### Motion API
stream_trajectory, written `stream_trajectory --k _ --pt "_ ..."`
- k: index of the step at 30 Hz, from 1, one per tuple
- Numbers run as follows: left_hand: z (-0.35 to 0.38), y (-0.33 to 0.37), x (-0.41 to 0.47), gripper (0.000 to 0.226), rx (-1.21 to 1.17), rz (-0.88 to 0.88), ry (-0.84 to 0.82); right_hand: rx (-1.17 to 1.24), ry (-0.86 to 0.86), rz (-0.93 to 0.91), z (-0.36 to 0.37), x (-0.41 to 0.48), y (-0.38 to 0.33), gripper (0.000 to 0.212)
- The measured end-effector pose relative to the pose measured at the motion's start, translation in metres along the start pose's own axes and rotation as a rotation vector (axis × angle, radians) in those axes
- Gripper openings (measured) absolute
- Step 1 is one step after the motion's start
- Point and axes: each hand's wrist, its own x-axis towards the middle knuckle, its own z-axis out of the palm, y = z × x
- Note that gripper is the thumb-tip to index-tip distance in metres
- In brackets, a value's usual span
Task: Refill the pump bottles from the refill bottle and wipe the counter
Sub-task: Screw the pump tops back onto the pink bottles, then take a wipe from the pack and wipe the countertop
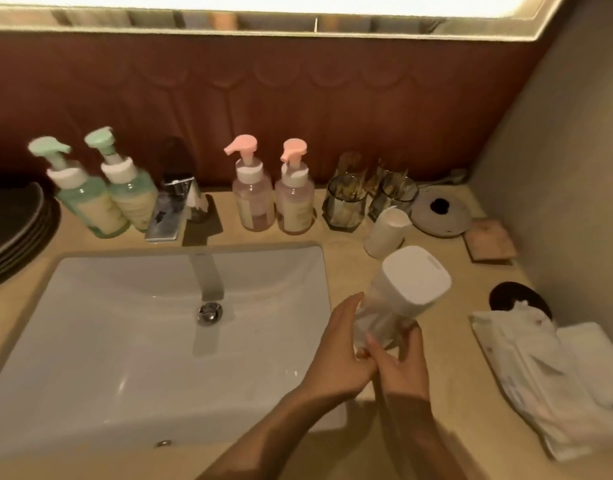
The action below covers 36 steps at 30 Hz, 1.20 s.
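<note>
A clear plastic refill bottle with a white rounded-square cap is held in both hands above the beige stone table, just off the right edge of the white rectangular sink. The bottle tilts, its cap up and to the right and its base down between the hands. The left hand wraps its grip around the lower left side of the bottle, fingers curved along the clear wall. The right hand has its grip clasped on the bottle's base from the right, thumb lying across the front. The cap is on.

Along the back of the table, against the dark red wall, stand two green-tinted pump bottles with mint pump heads, side by side, left of the chrome faucet. Right of the faucet stand two pink-tinted pump bottles with peach pump heads, touching or nearly so. All four pumps are fitted.

Further right are two smoky glass tumblers, a white cylinder leaning just in front of them, and a round grey disc. Near the right wall lie a white soft pack and a folded white towel beside it. A stack of dark plates sits at the far left.
</note>
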Motion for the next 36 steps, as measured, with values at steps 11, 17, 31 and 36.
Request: stream_trajectory --k 11,17,31,36 --pt "-0.020 0.001 0.100 0.064 0.014 0.077 0.147 -0.275 -0.101 -0.171 0.042 0.105 -0.017 0.073" --pt "-0.035 0.002 0.131 0.074 0.087 0.056 0.131 -0.279 -0.104 -0.212 0.059 0.135 -0.018 0.078" --pt "0.029 -0.020 0.011 0.042 0.256 -0.051 0.168 -0.200 -0.056 0.014 -0.108 -0.013 0.012 0.023" --pt "0.057 -0.023 -0.017 0.034 0.356 0.140 0.001 -0.369 0.127 -0.017 -0.172 -0.050 0.021 0.021"
